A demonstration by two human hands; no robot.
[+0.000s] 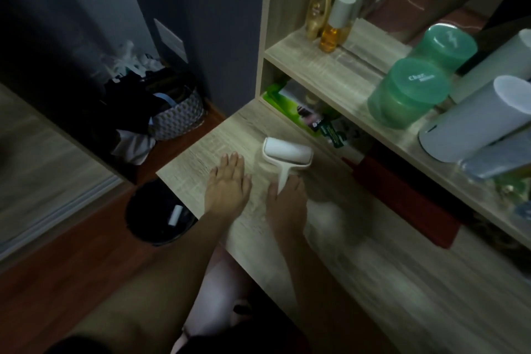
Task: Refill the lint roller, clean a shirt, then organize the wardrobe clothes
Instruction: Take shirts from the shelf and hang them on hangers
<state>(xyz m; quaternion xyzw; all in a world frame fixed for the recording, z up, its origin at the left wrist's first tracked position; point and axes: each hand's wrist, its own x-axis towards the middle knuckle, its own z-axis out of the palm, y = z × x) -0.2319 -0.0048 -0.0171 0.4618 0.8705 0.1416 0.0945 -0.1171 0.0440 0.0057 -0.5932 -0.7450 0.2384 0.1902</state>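
A white lint roller point(287, 155) lies on the light wooden desk point(373, 282), its roll pointing away from me. My right hand point(286, 201) grips the roller's handle near the desk's left end. Just to its left, my left hand point(228, 184) lies flat on the desktop with straight fingers and holds nothing. A small white roll point(175, 214) rests inside the black bin point(159, 213) on the floor.
A basket point(178, 115) heaped with dark clothes stands on the floor at the back left. The shelf above the desk carries amber bottles point(330, 17), green tubs point(408, 92) and white containers point(477, 121). A red cloth point(402, 195) and green packets point(290, 106) sit under it.
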